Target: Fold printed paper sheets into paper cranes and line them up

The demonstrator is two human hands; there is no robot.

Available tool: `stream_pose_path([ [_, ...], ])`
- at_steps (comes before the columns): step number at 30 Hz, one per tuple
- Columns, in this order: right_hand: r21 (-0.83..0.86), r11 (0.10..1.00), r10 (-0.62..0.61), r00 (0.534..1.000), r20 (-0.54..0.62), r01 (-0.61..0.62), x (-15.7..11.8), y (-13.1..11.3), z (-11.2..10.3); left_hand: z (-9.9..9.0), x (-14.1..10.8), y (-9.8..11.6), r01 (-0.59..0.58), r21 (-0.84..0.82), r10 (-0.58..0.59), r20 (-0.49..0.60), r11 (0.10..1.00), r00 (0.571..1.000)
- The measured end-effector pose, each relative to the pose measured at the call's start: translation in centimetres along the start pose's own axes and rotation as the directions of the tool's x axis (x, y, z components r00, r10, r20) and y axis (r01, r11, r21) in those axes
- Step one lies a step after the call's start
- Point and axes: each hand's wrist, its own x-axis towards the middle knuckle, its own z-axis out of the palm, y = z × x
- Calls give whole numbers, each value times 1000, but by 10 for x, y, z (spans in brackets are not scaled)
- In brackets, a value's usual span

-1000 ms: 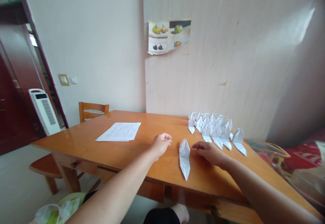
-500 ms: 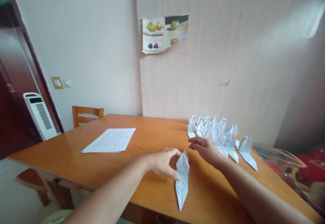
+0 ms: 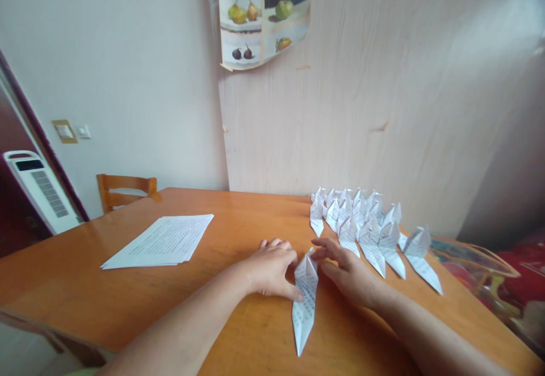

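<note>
A folded paper figure [image 3: 305, 302] made from printed white sheet stands before me, its pointed top raised and its long tapered end towards the table's front edge. My left hand [image 3: 275, 268] grips it from the left, thumb on its front face and the other fingers behind. Close by on the right is my right hand [image 3: 347, 271], fingers bent and apart, the index fingertip by the figure's top; whether it touches the paper I cannot tell. Several similar folded paper figures [image 3: 370, 239] stand in rows beyond my right hand.
A stack of printed sheets [image 3: 159, 242] lies on the left of the wooden table [image 3: 238, 217]. Behind the table stand a chair [image 3: 128, 186] and a wall with taped fruit pictures [image 3: 264, 26]. A white tower appliance [image 3: 40, 191] stands far left.
My right hand has come in from the row of figures to the right side of the held one. My left hand keeps its grip. The view has shifted slightly.
</note>
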Motion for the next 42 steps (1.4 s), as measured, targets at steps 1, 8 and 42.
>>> stream_pose_path([
  [1, 16, 1000, -3, 1000, 1, 3, -1, 0, -2, 1, 0, 0, 8, -3, -8, 6, 1000, 1000],
  [8, -18, 1000, 18, 999, -33, -19, 0, 13, -3, 14, -3, -2, -123, -153, 109, -98, 981, 989],
  [42, -405, 911, -68, 996, 52, 83, -11, -6, -2, 22, -6, -17, -26, -79, 26, -1, 997, 1000],
])
